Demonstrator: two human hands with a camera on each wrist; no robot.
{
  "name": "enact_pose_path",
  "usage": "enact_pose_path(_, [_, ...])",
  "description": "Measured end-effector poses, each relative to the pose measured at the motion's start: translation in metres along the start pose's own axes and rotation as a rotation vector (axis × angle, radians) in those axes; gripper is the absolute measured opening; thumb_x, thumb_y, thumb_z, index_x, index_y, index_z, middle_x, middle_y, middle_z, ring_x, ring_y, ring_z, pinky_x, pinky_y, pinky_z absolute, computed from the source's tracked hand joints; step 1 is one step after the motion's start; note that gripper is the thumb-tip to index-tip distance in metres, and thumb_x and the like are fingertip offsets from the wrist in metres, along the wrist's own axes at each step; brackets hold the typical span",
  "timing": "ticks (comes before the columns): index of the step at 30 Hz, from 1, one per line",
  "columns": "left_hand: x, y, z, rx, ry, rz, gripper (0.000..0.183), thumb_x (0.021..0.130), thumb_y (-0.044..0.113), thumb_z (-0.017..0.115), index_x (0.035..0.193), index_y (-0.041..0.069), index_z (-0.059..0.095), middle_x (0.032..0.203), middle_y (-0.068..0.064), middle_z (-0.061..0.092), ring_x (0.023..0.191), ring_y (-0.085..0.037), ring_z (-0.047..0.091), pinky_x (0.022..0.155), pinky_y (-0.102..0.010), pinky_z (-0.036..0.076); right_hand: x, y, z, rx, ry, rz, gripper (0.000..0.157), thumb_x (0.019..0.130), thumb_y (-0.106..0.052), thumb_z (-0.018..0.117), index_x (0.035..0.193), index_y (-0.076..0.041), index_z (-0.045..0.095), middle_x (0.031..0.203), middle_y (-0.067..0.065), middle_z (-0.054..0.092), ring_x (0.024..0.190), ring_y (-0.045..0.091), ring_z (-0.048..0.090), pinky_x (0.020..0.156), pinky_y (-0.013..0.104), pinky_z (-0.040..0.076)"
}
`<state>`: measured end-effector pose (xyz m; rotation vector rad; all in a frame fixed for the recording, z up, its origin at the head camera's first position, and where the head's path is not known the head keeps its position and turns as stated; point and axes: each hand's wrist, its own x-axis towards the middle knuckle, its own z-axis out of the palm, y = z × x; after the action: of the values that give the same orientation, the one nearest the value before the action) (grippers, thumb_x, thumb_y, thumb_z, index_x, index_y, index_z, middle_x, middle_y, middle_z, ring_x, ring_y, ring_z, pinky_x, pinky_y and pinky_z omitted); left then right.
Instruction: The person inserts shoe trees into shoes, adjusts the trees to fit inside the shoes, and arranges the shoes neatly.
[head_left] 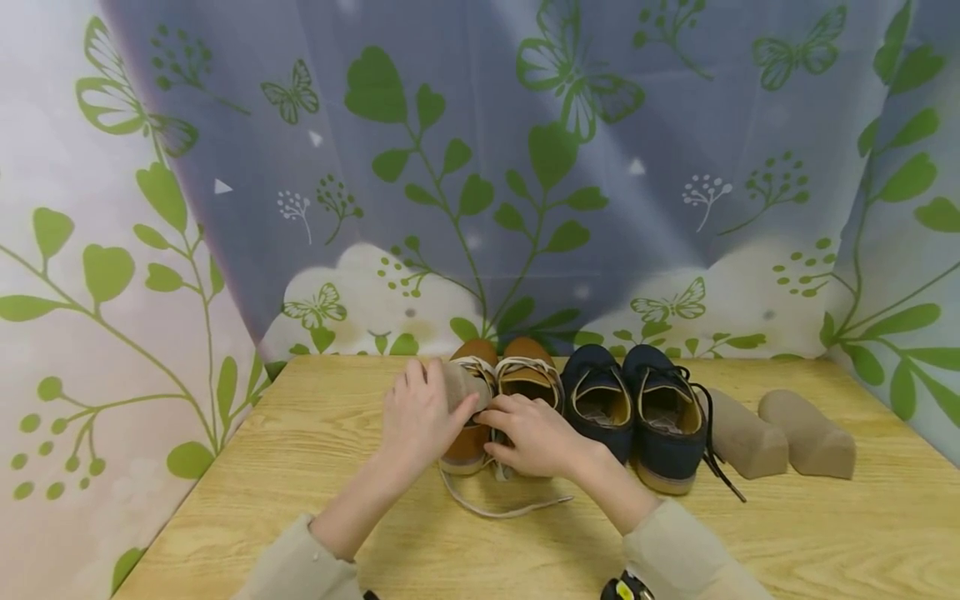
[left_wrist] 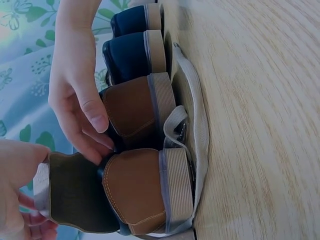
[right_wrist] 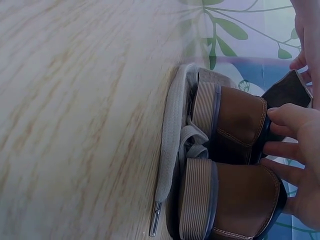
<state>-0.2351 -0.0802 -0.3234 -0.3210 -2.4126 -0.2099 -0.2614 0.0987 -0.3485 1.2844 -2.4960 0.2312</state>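
A pair of brown lace-up shoes stands on the table, toes to the back. My left hand (head_left: 418,414) grips a taupe moulded shoe insert (left_wrist: 75,192), thumb and fingers on its sides, at the opening of the left brown shoe (head_left: 462,446). Part of the insert's front is hidden by the shoe's collar. My right hand (head_left: 538,435) reaches over from the right. Its fingertips (right_wrist: 276,114) touch the collar at that shoe's heel, with the thumb spread apart. The right brown shoe (right_wrist: 245,192) stands beside it, partly behind my right hand.
Navy lace-up shoes (head_left: 666,457) stand just right of the brown pair, a dark lace trailing from one. Two more taupe inserts (head_left: 808,433) lie beyond them. A loose pale lace (head_left: 510,512) curves over the wooden table (head_left: 300,467) before the brown heels. A patterned curtain (head_left: 465,167) hangs behind.
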Motion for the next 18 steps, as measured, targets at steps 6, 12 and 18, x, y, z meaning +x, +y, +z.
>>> enact_pose_path(6, [0.0001, -0.0007, 0.0038, 0.009, 0.003, 0.007, 0.059, 0.08, 0.047, 0.068, 0.099, -0.006, 0.052, 0.083, -0.018, 0.048, 0.068, -0.031, 0.053, 0.056, -0.037, 0.047, -0.0003, -0.0002, -0.0009, -0.008, -0.004, 0.005, 0.032, 0.088, -0.029, 0.063, 0.115, -0.011, 0.065, 0.109, 0.004, 0.058, 0.094, 0.02, 0.057, 0.069, 0.036, 0.048])
enact_pose_path(12, [0.0, -0.0004, 0.006, 0.037, -0.012, 0.003, 0.06, 0.081, 0.05, 0.065, 0.1, -0.005, 0.052, 0.082, -0.017, 0.047, 0.068, -0.031, 0.053, 0.055, -0.037, 0.047, -0.0005, 0.0004, 0.0003, 0.002, -0.008, 0.008, 0.033, 0.088, -0.027, 0.064, 0.116, -0.011, 0.064, 0.11, 0.003, 0.058, 0.094, 0.02, 0.057, 0.07, 0.036, 0.048])
enact_pose_path(18, [0.001, -0.0009, 0.0071, 0.025, -0.022, -0.009, 0.059, 0.081, 0.05, 0.065, 0.101, -0.004, 0.052, 0.082, -0.017, 0.047, 0.069, -0.03, 0.052, 0.057, -0.037, 0.047, -0.0003, 0.0006, 0.0006, 0.003, -0.013, 0.011, 0.033, 0.088, -0.026, 0.063, 0.117, -0.01, 0.063, 0.111, 0.004, 0.058, 0.095, 0.021, 0.057, 0.07, 0.036, 0.048])
